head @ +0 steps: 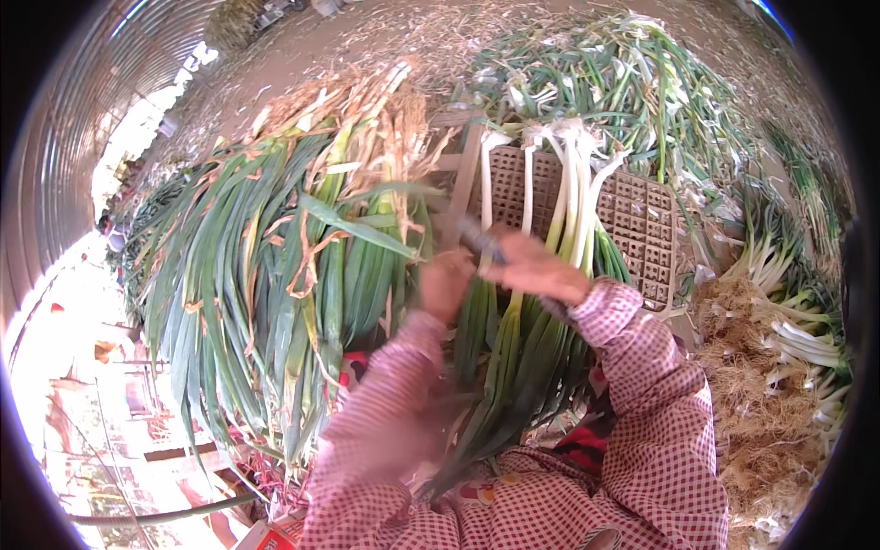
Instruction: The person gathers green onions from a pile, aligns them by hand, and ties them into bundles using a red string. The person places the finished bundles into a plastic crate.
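Note:
My left hand (445, 283), blurred by motion, is at the centre with its fingers curled; what it grips cannot be made out. Close beside it, my right hand (540, 267) is closed around a blurred dark tool (481, 240), perhaps a knife. A loose green leaf (357, 227) reaches towards my left hand. Long-stalked green onions or leeks (574, 185), their white ends on a brown plastic crate (636, 227), hang leaves down towards my lap under my right forearm. To the left is a large heap of unpeeled stalks (254, 275) with dry brown outer leaves.
Stripped leaves (605, 82) are piled on the ground beyond the crate. Bundles of white stalks (804, 337) with brown roots (742, 405) lie along the right. A wooden frame piece (467, 168) stands beside the crate. A corrugated wall (62, 151) curves at the far left.

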{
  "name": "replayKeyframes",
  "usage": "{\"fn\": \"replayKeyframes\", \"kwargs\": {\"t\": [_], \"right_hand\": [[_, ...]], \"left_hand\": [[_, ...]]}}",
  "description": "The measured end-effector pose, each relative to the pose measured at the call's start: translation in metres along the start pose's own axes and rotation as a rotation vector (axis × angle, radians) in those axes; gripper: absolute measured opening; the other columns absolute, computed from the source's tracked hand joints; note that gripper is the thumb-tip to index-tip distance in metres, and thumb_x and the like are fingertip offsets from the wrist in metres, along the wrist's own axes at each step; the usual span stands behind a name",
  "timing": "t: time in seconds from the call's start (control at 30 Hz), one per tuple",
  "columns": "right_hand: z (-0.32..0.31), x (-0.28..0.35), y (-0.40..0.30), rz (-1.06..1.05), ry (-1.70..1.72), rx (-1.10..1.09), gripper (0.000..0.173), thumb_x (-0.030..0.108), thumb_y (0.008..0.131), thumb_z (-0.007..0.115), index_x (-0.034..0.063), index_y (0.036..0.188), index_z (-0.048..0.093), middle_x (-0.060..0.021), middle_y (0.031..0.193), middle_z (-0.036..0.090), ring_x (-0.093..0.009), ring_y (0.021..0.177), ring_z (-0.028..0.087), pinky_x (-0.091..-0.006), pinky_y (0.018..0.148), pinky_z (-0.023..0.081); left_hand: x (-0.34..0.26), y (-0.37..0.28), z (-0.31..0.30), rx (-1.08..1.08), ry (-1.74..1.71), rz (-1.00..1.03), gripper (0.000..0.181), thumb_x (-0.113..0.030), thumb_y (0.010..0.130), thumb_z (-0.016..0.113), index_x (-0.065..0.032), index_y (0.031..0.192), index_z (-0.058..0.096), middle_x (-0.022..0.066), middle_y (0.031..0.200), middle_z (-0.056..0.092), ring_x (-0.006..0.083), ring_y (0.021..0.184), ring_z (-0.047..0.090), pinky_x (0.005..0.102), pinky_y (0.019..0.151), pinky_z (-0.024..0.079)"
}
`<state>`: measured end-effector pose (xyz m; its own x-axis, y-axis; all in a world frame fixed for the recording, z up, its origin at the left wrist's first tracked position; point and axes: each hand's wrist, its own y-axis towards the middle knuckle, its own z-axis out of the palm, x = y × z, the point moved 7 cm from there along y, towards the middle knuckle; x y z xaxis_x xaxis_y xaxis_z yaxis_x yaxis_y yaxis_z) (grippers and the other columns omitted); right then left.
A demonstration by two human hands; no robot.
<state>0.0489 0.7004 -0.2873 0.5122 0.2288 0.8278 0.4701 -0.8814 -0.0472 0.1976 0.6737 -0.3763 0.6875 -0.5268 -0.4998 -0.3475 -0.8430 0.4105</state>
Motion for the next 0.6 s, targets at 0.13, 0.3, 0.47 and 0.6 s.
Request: {"fn": "replayKeyframes", "kwargs": {"t": [0.13,0.3,0.47,0.6], "right_hand": [[-0.025,-0.006,-0.022,0.193,0.059,-0.109,0.063,0.017,0.085,0.053,0.0004,0.140,0.028,-0.0256,0.098,0.058,-0.022,0.087,0.061,-0.0387,0.077,0.054],[0.018,0.038,-0.030,-0.106,-0.006,-0.086,0.046,0.016,0.084,0.060,-0.0101,0.116,0.040,-0.0146,0.070,0.058,-0.019,0.064,0.060,-0.0371,0.066,0.051],[0.007,-0.013,-0.033,0.077,0.177,-0.016,0.039,0.014,0.085,0.060,-0.0093,0.110,0.042,-0.0063,0.059,0.052,-0.012,0.047,0.052,-0.0285,0.049,0.048],[0.008,-0.055,-0.031,0.154,-0.015,-0.217,0.034,0.012,0.081,0.062,-0.0065,0.104,0.045,-0.0127,0.067,0.055,-0.020,0.058,0.056,-0.0336,0.053,0.046]], "left_hand": [[0.040,0.081,-0.136,-0.379,0.273,0.076,0.020,0.003,0.071,0.059,-0.0049,0.088,0.067,0.0149,0.076,0.063,0.0289,0.068,0.061,0.0393,0.062,0.053],[0.178,0.120,-0.198,0.004,0.845,-0.344,0.061,-0.027,0.076,0.066,0.0003,0.126,0.044,0.0229,0.133,0.044,0.0346,0.125,0.040,0.0446,0.102,0.036],[0.152,0.152,-0.175,0.229,0.736,-0.660,0.068,-0.038,0.070,0.068,-0.0002,0.124,0.051,0.0211,0.127,0.052,0.0342,0.118,0.050,0.0449,0.098,0.041],[0.118,0.145,-0.166,0.382,0.769,-0.591,0.065,-0.036,0.066,0.070,-0.0082,0.123,0.056,0.0186,0.117,0.060,0.0339,0.109,0.058,0.0433,0.093,0.046]]}}
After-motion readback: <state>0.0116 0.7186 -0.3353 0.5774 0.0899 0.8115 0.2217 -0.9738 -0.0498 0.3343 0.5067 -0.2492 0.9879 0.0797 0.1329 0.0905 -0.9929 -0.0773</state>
